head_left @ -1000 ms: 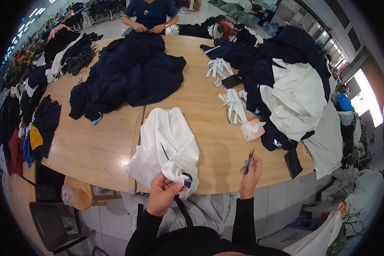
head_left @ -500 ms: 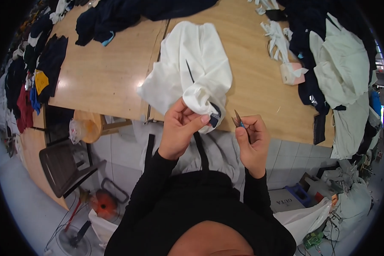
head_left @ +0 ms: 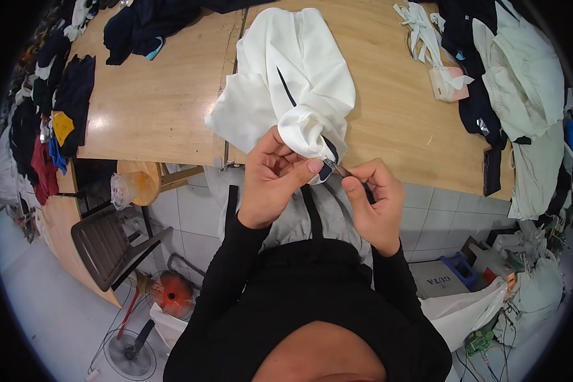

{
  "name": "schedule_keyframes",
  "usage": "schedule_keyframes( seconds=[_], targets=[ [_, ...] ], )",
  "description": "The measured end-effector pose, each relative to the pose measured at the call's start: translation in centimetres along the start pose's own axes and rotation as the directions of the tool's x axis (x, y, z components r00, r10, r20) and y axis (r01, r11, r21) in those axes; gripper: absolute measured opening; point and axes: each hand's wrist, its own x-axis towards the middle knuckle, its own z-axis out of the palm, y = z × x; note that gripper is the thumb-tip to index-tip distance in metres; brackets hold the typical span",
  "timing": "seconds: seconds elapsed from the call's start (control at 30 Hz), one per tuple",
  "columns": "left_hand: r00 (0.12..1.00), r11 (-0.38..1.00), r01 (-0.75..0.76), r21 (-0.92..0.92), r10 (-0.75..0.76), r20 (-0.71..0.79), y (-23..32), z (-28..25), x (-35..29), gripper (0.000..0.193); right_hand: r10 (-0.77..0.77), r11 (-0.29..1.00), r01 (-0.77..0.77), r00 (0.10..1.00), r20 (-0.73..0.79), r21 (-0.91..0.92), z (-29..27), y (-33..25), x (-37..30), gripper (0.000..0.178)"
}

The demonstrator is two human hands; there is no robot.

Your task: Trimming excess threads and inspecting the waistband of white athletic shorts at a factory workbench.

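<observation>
A white garment [head_left: 286,63] with a narrow dark stripe lies on the wooden table, its near end gathered and raised over the table's front edge. My left hand [head_left: 267,181] pinches that rolled end, where a dark navy band with a small label [head_left: 328,167] shows. From the right, my right hand [head_left: 379,204] grips small thread snips [head_left: 341,170]. Their pointed blades reach the navy band, right beside my left thumb. Whether the blades are apart or together I cannot make out. Most of the snips' handle is hidden in my fingers.
White and navy garments [head_left: 522,89] are piled at the table's right, near white fabric strips [head_left: 420,28] and a pink-and-white box [head_left: 449,84]. Dark clothing [head_left: 149,28] lies at the far left. A stool [head_left: 143,184], a brown chair [head_left: 105,245] and a fan [head_left: 130,353] stand at lower left.
My right hand has moved left, bringing the snips' tips from beside the garment onto its navy band. My left hand keeps its pinch. The whole view has shifted slightly.
</observation>
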Motion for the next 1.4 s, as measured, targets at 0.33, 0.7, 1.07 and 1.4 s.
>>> schedule_keyframes(
  seconds=[0.33,0.7,1.07,1.4],
  targets=[
    [0.998,0.998,0.004,0.070,-0.008,0.058,0.8,-0.2,-0.2,0.032,-0.032,0.996,0.033,0.999,0.007,-0.082,-0.3,-0.4,0.5,0.020],
    [0.999,0.997,0.020,0.071,-0.023,0.043,1.0,0.0,-0.3,0.032,-0.059,0.992,0.058,0.998,-0.007,-0.111,-0.3,-0.2,0.4,0.022],
    [0.999,0.992,0.041,0.119,-0.044,0.019,1.4,0.3,-0.2,0.030,-0.029,0.999,0.030,0.999,0.024,-0.032,-0.5,0.1,0.6,0.023],
    [0.998,0.992,0.058,0.114,-0.059,0.003,1.2,0.2,-0.1,0.028,0.092,0.967,-0.092,0.996,0.011,0.238,-1.0,0.1,0.6,0.020]
  ],
)
